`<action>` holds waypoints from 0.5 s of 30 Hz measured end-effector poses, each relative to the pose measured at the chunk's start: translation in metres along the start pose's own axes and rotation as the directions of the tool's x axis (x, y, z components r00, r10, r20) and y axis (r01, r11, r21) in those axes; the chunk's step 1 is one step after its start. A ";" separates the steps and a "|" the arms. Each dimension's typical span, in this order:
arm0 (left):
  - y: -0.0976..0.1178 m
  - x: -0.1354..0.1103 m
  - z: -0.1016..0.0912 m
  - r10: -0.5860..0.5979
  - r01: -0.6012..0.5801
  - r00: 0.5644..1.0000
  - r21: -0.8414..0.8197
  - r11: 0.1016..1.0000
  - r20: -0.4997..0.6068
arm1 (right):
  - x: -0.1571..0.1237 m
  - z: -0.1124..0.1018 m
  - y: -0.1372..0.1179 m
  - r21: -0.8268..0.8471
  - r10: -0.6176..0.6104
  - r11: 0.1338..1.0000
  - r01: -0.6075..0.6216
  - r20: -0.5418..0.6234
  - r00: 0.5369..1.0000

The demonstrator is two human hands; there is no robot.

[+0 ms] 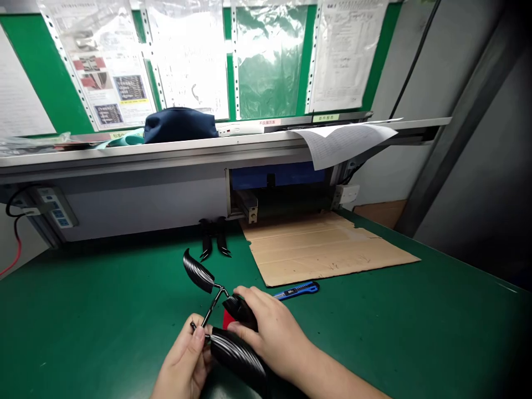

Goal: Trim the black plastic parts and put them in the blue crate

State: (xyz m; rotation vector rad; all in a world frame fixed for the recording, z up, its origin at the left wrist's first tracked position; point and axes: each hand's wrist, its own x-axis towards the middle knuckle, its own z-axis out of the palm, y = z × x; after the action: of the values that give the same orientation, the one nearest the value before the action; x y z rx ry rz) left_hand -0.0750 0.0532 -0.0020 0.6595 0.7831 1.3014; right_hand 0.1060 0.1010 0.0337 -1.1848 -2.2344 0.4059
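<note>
My left hand [185, 363] pinches the thin runner end of a black moulded plastic piece [230, 346] with ribbed, curved blades, low in the middle of the green table [103, 321]. My right hand [270, 332] grips another black part of the same piece from the right. One ribbed blade [198, 271] sticks up and away to the upper left on a thin stem. A bit of red [227, 319] shows under my right fingers.
A blue utility knife [297, 290] lies just right of my hands. A flat cardboard sheet [324, 249] covers the table beyond it. Two black pointed parts [214, 241] lie near the back. A shelf [166, 149] holds a dark blue cap [179, 124] and papers.
</note>
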 end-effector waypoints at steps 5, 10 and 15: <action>0.028 0.004 -0.007 0.129 -0.080 0.986 0.377 0.923 -0.105 | 0.002 -0.012 0.003 0.036 -0.037 0.999 0.030 0.214 0.976; 0.066 0.014 -0.028 0.435 -0.090 0.849 0.728 0.679 -0.300 | -0.008 0.001 -0.002 -0.010 -0.151 0.986 0.167 0.375 0.915; 0.074 0.003 -0.022 0.298 -0.101 0.949 0.792 0.602 -0.106 | -0.005 -0.013 -0.010 -0.134 -0.311 0.939 0.318 0.068 0.948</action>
State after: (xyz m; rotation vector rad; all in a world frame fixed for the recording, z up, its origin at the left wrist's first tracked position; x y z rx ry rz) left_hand -0.1351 0.0680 0.0436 1.3488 1.5493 1.2142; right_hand 0.1095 0.0910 0.0471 -0.8687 -2.4746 0.1467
